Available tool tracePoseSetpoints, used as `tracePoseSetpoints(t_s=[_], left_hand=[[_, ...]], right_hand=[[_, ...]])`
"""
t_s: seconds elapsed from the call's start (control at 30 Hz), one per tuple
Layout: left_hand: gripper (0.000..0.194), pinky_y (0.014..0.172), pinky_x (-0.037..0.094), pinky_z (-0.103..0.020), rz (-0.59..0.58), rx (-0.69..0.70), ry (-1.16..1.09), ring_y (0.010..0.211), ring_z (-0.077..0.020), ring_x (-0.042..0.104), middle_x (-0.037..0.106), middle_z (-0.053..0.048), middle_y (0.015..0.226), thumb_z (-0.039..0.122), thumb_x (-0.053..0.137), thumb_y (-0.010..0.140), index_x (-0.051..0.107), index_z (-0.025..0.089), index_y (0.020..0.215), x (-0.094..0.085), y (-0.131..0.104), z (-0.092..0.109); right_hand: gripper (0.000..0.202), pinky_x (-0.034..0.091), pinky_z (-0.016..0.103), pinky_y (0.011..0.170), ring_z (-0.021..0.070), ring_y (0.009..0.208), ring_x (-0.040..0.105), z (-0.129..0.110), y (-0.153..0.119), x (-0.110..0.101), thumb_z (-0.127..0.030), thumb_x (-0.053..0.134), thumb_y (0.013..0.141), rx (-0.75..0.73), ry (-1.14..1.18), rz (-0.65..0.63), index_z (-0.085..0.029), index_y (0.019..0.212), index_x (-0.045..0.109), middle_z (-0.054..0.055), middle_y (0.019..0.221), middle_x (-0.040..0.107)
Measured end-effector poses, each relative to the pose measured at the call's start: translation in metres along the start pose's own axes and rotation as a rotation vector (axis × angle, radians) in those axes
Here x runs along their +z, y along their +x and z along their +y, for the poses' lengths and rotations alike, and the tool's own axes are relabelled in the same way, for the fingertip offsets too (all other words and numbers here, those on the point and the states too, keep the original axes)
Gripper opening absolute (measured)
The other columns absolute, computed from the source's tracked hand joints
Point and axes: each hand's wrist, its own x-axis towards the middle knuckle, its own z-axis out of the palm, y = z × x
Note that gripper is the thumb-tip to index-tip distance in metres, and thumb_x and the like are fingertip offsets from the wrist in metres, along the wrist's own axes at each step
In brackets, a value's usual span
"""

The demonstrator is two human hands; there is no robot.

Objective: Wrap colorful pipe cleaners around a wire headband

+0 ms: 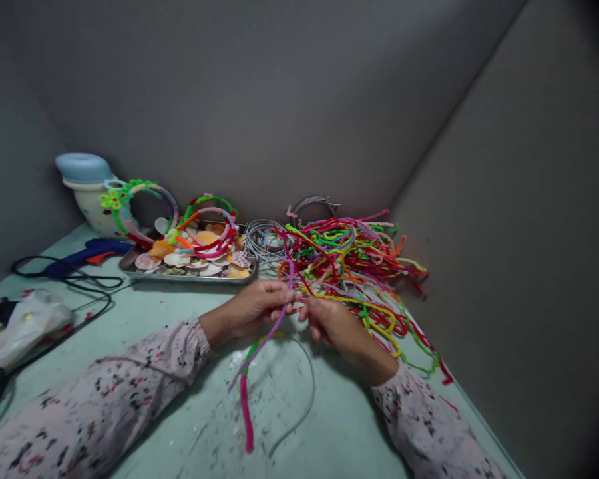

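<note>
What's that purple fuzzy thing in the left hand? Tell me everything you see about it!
It's a thin purple strand, fuzzy like a pipe cleaner and gently bent. The left hand pinches it partway along. One part slants down to the near left, crossing in front of the partly covered wire loop; the other points up beside the colourful pile. Whether the right hand touches it is unclear.

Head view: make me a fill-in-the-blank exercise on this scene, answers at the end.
1. The metal tray is heaped with ____.
2. The bottle has a lid coloured ____.
3. Across the fingers of the left hand runs a pipe cleaner coloured ____.

Missing words: seashells; light blue; purple.
</note>
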Motion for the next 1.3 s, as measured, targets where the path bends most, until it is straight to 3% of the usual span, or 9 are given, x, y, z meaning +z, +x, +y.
tracePoseSetpoints(t_s=[0.07,0.2,0.4,0.6,0.83,0.97,1.03,1.13,1.3], left_hand=[[0.027,0.042,0.024,-0.016,-0.094,-0.104,0.055,0.046,-0.0034,0.041,0.058,-0.001,0.064,0.036,0.073,0.071,0.063,0.011,0.072,0.006,-0.004,-0.002],[0.029,0.041,0.025,-0.019,-0.209,-0.215,0.205,0.042,-0.0044,0.040,0.062,-0.002,0.063,0.039,0.074,0.068,0.065,0.012,0.070,0.012,-0.009,-0.006],[0.027,0.041,0.022,-0.019,-0.181,-0.252,0.240,0.041,-0.0038,0.037,0.064,-0.003,0.063,0.036,0.076,0.065,0.066,0.012,0.071,0.010,-0.008,-0.008],[0.025,0.040,0.018,-0.019,-0.190,-0.233,0.294,0.040,-0.0035,0.034,0.064,-0.003,0.063,0.036,0.074,0.067,0.063,0.013,0.068,0.009,-0.008,-0.007],[0.036,0.041,0.025,-0.020,-0.238,-0.235,0.337,0.044,-0.0060,0.041,0.063,-0.004,0.068,0.049,0.069,0.070,0.065,0.013,0.072,0.008,-0.009,-0.002],[0.045,0.040,0.018,-0.023,-0.075,-0.099,0.294,0.044,-0.0060,0.033,0.055,-0.002,0.060,0.057,0.060,0.075,0.066,0.013,0.074,0.003,-0.004,0.000],[0.041,0.041,0.017,-0.023,-0.011,-0.049,0.246,0.045,-0.0059,0.032,0.051,0.000,0.058,0.054,0.062,0.075,0.064,0.013,0.073,0.002,-0.001,-0.002],[0.037,0.041,0.018,-0.021,-0.007,-0.031,0.192,0.045,-0.0049,0.032,0.050,0.001,0.057,0.048,0.066,0.074,0.062,0.012,0.070,0.003,0.001,-0.007],[0.028,0.046,0.029,-0.018,0.031,-0.070,0.078,0.049,-0.0050,0.045,0.055,0.001,0.064,0.034,0.075,0.068,0.064,0.012,0.082,0.007,0.000,-0.013]], right_hand=[[0.045,0.023,0.019,0.038,0.0054,0.039,0.035,0.009,0.007,-0.002,-0.058,0.047,0.085,-0.022,0.185,0.066,-0.015,0.086,0.062,-0.004,0.055,0.051],[0.035,0.026,0.019,0.042,0.0057,0.045,0.040,0.018,0.010,0.004,-0.048,0.064,0.078,-0.034,0.400,0.046,-0.016,0.092,0.063,-0.004,0.059,0.051],[0.026,0.029,0.019,0.044,0.0054,0.047,0.041,0.020,0.009,0.009,-0.039,0.072,0.071,-0.081,0.379,0.212,-0.014,0.079,0.066,-0.003,0.061,0.054],[0.027,0.032,0.021,0.046,0.0074,0.047,0.043,0.023,0.012,0.015,-0.041,0.071,0.072,-0.128,0.341,0.344,-0.014,0.072,0.065,-0.002,0.058,0.054],[0.037,0.033,0.019,0.044,0.0078,0.044,0.046,0.030,0.015,0.009,-0.049,0.064,0.077,-0.044,0.338,0.180,-0.014,0.085,0.065,-0.003,0.051,0.056],[0.037,0.033,0.018,0.041,0.0066,0.042,0.046,0.032,0.013,0.009,-0.050,0.061,0.079,-0.054,0.383,0.099,-0.013,0.082,0.064,-0.002,0.052,0.057],[0.036,0.034,0.017,0.041,0.0062,0.041,0.047,0.032,0.011,0.012,-0.049,0.061,0.080,-0.047,0.377,0.034,-0.013,0.082,0.063,-0.002,0.054,0.059],[0.034,0.034,0.017,0.040,0.0061,0.042,0.051,0.030,0.008,0.018,-0.046,0.060,0.082,-0.028,0.340,-0.058,-0.012,0.082,0.063,0.000,0.060,0.062],[0.036,0.032,0.017,0.038,0.0067,0.040,0.053,0.025,0.005,0.024,-0.046,0.059,0.082,0.017,0.256,-0.126,-0.010,0.082,0.065,0.001,0.057,0.062]])
